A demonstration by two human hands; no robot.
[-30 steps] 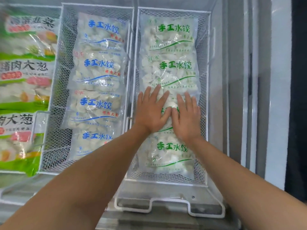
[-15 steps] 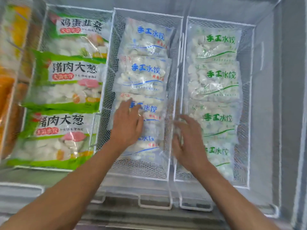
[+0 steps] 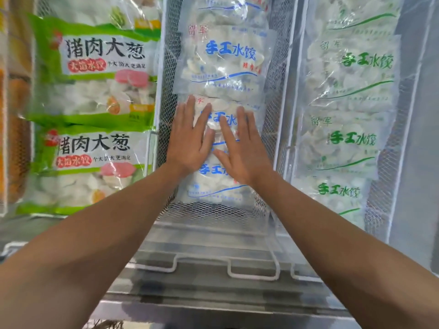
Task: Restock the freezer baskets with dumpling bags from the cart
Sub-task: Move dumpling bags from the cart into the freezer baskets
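Clear dumpling bags with blue print [image 3: 225, 65] lie overlapping in the middle white mesh basket [image 3: 213, 213] of the freezer. My left hand [image 3: 190, 141] and my right hand [image 3: 242, 148] lie flat side by side, fingers straight, pressing on the lower blue-print bags [image 3: 213, 186]. To the right, a second mesh basket [image 3: 382, 167] holds clear bags with green print [image 3: 351, 84]. On the left, large green-and-white dumpling bags [image 3: 95, 74] fill another basket.
The freezer's front ledge and the baskets' wire handles [image 3: 251, 274] run below my forearms. The grey freezer wall [image 3: 420, 138] stands at the far right. Orange packages [image 3: 16, 138] show at the far left edge.
Both hands left the green-print bags in the right basket and moved left; they now press flat on the blue-print bags in the middle basket. My view came closer.
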